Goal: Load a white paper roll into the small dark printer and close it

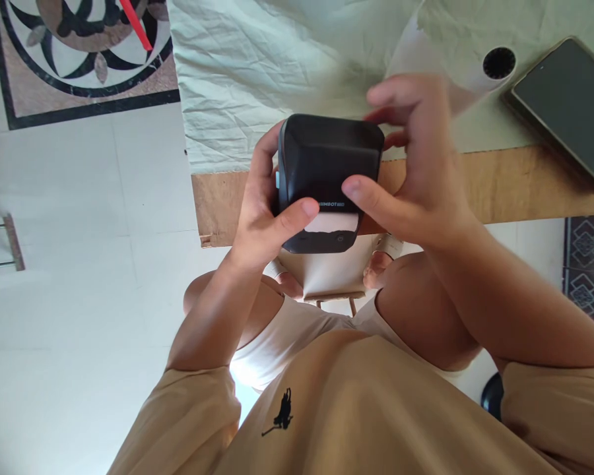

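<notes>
You held the printer [327, 178] in both hands, lifted clear of the table [499, 185] and just in front of its near edge, over your lap. Your left hand [260, 211] gripped the left side, thumb laid across the front by the paper slot. Your right hand [416, 178] clasped the right side, thumb pressed on the front beside the slot and fingers curled over the back; the upper fingers were blurred, so their exact contact could not be confirmed.

The printer's lid appeared closed. A white strip of paper [332, 223] showed at the slot, below the maker's lettering. Judged from that, the roll looked seated and the cover shut; the strip had not been torn off, and the printer had not been set down. Whether it was powered could not be told.

On the table lay a creased white cloth [257, 72]. A paper roll [480, 72] rested on it beyond your right hand, well apart from the printer, its dark core facing the camera. A phone [569, 105] lay face up at the right, near the roll and untouched.

Beyond the table's left side the floor [79, 218] was pale tile with a patterned inlay [79, 59] at the top left.
</notes>
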A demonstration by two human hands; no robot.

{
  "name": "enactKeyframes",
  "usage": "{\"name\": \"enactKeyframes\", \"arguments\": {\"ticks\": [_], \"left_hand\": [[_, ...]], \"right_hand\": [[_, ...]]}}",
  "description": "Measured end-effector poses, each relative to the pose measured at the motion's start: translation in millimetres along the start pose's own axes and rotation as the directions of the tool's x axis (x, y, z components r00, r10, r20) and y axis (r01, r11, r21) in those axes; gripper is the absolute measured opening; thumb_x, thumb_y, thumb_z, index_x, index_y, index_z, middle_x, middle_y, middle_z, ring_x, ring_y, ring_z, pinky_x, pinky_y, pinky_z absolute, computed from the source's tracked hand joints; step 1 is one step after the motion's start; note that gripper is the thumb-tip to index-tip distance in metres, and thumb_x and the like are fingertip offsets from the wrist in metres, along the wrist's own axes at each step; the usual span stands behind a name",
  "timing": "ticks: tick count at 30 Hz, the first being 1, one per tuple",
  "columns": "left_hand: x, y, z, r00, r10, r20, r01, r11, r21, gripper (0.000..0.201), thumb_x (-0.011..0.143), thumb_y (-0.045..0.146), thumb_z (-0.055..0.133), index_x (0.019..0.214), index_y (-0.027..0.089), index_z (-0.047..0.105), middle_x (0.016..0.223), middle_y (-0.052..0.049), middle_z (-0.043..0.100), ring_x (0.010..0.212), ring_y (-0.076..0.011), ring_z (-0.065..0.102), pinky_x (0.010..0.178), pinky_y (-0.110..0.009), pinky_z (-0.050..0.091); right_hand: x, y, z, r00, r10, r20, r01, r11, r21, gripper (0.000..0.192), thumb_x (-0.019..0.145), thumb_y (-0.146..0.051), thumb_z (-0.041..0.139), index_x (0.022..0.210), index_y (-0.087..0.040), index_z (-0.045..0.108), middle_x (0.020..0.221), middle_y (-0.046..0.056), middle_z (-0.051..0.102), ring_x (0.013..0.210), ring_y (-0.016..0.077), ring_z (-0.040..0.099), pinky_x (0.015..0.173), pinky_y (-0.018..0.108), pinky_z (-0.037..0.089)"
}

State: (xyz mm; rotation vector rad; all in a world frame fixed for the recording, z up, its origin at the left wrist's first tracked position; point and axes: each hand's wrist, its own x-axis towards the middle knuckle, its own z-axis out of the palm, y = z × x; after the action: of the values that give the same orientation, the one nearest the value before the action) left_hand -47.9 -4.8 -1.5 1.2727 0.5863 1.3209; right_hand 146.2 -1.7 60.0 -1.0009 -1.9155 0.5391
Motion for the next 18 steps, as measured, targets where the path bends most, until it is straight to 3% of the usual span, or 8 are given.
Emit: {"name": "enactKeyframes", "arguments": {"ticks": [4,8,13,18], "left_hand": [[-3,13,7.7,0.988,-0.116,-0.106,0.121,0.992,0.043,0.054,0.071,0.053,0.072,0.118,0.032,0.057,0.107,-0.004,0.063,0.097,-0.0228,0.061,0.079,-0.039,0.053],[-4,27,14.0,0.962,-0.243,-0.125,0.249,0.968,0.032,0.046,0.072,0.049,0.074,0.112,0.033,0.059,0.104,-0.004,0.061,0.098,-0.0240,0.060,0.081,-0.040,0.052],[-2,21,12.5,0.957,-0.219,-0.191,0.224,0.975,0.003,0.050,0.067,0.050,0.075,0.111,0.035,0.058,0.101,-0.002,0.063,0.094,-0.0236,0.060,0.078,-0.038,0.052],[-2,14,9.0,0.965,-0.190,-0.179,0.194,0.981,0.001,0.049,0.068,0.050,0.071,0.112,0.033,0.058,0.104,-0.003,0.064,0.094,-0.0246,0.062,0.078,-0.038,0.052]], "right_hand": [[-4,7,8,0.994,0.026,0.105,-0.034,0.997,0.075,0.054,0.083,-0.059,0.055,0.125,-0.027,0.043,0.119,0.007,0.055,0.102,0.0187,0.057,0.085,0.037,0.051],[-5,12,13,0.994,0.011,0.110,-0.020,0.996,0.087,0.056,0.083,-0.061,0.055,0.126,-0.027,0.042,0.116,0.006,0.056,0.097,0.0174,0.057,0.081,0.034,0.052],[-3,16,16,0.995,-0.021,0.096,0.016,0.999,0.048,0.058,0.081,-0.057,0.058,0.129,-0.029,0.041,0.120,0.006,0.056,0.101,0.0179,0.058,0.088,0.036,0.053],[-4,18,18,0.997,-0.008,0.081,0.003,0.999,0.052,0.056,0.082,-0.055,0.058,0.129,-0.030,0.041,0.120,0.005,0.056,0.102,0.0170,0.057,0.086,0.033,0.054]]}}
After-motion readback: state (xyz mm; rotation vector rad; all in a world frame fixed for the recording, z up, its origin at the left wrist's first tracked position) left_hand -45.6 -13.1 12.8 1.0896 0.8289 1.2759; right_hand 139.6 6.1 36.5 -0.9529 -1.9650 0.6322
